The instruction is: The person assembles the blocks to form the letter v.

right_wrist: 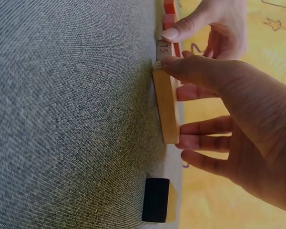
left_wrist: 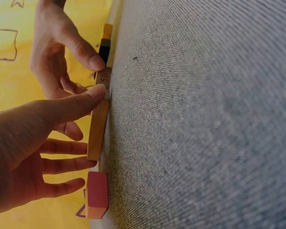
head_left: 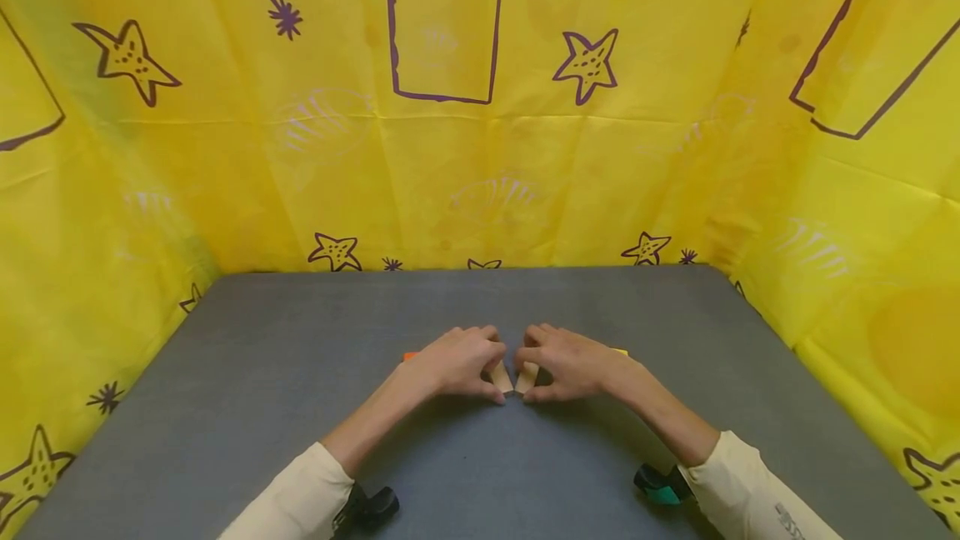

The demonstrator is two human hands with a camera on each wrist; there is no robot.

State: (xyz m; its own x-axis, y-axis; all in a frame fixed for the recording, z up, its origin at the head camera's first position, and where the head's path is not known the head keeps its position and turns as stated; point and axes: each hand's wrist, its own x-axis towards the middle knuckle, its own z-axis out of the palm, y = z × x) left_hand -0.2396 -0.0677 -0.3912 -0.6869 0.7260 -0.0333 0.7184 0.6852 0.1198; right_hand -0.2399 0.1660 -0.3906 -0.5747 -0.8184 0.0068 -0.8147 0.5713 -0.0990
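My left hand (head_left: 461,363) pinches a plain wooden block (head_left: 501,377) between thumb and fingers. Facing it, my right hand (head_left: 566,363) pinches a second wooden block (head_left: 527,377). The near ends of the two blocks almost meet, while their far ends splay apart. Seen from the left wrist, the left block (left_wrist: 97,131) stands on edge on the grey cloth, its thumb at one end and the fingers behind. The right wrist view shows the other block (right_wrist: 166,107) held likewise. Dark printed marks show on the blocks' ends near the thumbs.
A pink-red block (left_wrist: 97,193) lies beside the left hand. Past the right hand's fingers sits a black block with a yellow side (right_wrist: 156,200). Grey cloth covers the table (head_left: 480,465); yellow patterned curtains (head_left: 480,182) enclose its back and sides.
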